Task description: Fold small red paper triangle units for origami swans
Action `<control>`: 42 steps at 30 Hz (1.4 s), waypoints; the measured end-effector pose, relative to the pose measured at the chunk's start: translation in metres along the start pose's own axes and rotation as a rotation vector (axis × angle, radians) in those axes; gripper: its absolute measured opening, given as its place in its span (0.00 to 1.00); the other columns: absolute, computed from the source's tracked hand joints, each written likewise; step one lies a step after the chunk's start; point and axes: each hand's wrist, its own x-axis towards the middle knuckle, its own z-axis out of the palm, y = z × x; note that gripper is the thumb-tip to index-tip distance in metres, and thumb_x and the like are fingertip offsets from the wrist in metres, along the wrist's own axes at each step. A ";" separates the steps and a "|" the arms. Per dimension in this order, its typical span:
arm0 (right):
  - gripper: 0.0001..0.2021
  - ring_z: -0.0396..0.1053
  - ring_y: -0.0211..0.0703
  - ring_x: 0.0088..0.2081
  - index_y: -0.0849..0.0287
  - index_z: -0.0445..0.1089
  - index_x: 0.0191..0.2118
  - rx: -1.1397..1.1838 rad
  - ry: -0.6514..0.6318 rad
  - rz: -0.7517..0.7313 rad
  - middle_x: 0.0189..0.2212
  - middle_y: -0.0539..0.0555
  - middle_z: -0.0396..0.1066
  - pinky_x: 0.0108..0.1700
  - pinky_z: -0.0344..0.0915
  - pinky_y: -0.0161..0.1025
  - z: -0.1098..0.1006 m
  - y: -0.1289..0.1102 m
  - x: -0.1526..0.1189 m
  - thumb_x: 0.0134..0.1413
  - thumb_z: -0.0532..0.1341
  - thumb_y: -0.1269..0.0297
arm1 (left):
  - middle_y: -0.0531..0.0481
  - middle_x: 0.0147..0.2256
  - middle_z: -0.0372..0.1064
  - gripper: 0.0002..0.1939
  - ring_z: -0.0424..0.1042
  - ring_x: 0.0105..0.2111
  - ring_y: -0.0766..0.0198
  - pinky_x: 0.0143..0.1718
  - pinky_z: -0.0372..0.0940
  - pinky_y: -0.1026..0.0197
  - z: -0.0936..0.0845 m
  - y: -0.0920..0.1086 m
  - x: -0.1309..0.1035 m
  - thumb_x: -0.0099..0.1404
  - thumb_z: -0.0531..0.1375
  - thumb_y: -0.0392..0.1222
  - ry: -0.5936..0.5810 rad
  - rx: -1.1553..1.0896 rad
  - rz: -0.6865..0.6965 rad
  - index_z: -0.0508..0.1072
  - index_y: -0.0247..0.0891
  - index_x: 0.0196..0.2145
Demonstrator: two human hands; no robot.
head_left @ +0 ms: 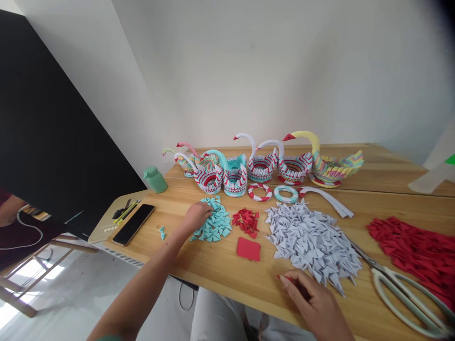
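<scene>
My left hand (pixel 197 217) reaches across the wooden table (pixel 220 270) and rests its fingers on a pile of teal folded paper triangles (pixel 214 222); whether it grips one I cannot tell. My right hand (pixel 308 293) lies near the table's front edge beside a big heap of white folded triangles (pixel 313 241), its fingertips pinching a small red piece (pixel 284 278). Between the hands lie a small pile of red triangles (pixel 246 221) and a flat stack of red paper squares (pixel 249 248).
A row of modular origami swans (pixel 263 163) stands at the back, with two paper rings (pixel 273 192) before them. Large scissors (pixel 401 289) and a red triangle heap (pixel 415 251) lie right. A black phone (pixel 134 223), pens (pixel 125 211) and a green bottle (pixel 155 179) lie left.
</scene>
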 end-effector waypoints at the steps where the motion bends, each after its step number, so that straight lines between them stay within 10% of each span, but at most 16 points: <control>1: 0.16 0.65 0.38 0.21 0.54 0.69 0.28 0.000 0.002 0.003 0.19 0.47 0.69 0.24 0.61 0.32 0.000 -0.002 0.000 0.59 0.53 0.51 | 0.46 0.29 0.74 0.04 0.70 0.36 0.55 0.42 0.61 0.60 0.001 0.000 0.000 0.55 0.63 0.41 0.010 -0.017 -0.007 0.77 0.42 0.24; 14: 0.17 0.66 0.38 0.21 0.54 0.69 0.28 -0.024 0.009 -0.023 0.20 0.48 0.70 0.24 0.62 0.32 0.001 -0.002 -0.001 0.60 0.53 0.50 | 0.48 0.28 0.73 0.14 0.73 0.28 0.60 0.34 0.65 0.58 -0.009 0.015 -0.016 0.64 0.54 0.52 0.294 -0.495 -0.166 0.67 0.37 0.30; 22: 0.17 0.68 0.39 0.21 0.55 0.69 0.28 -0.073 -0.017 -0.053 0.20 0.48 0.70 0.25 0.64 0.31 0.000 0.002 0.000 0.60 0.53 0.51 | 0.47 0.27 0.76 0.19 0.76 0.30 0.58 0.36 0.69 0.57 -0.006 0.046 -0.043 0.52 0.68 0.49 0.262 -0.861 -0.182 0.73 0.34 0.37; 32: 0.16 0.71 0.41 0.25 0.54 0.71 0.30 -0.092 0.036 -0.076 0.25 0.50 0.74 0.29 0.66 0.34 0.005 0.003 -0.005 0.61 0.53 0.51 | 0.47 0.26 0.76 0.06 0.75 0.30 0.56 0.35 0.67 0.57 0.005 0.062 -0.058 0.56 0.65 0.44 0.202 -0.729 -0.024 0.79 0.39 0.28; 42: 0.14 0.67 0.40 0.25 0.56 0.70 0.29 -0.032 -0.010 -0.018 0.23 0.50 0.71 0.28 0.62 0.34 -0.001 -0.014 -0.005 0.60 0.55 0.55 | 0.51 0.26 0.77 0.08 0.75 0.31 0.55 0.37 0.66 0.59 0.007 0.030 -0.049 0.56 0.61 0.45 0.274 -0.363 -0.152 0.78 0.40 0.27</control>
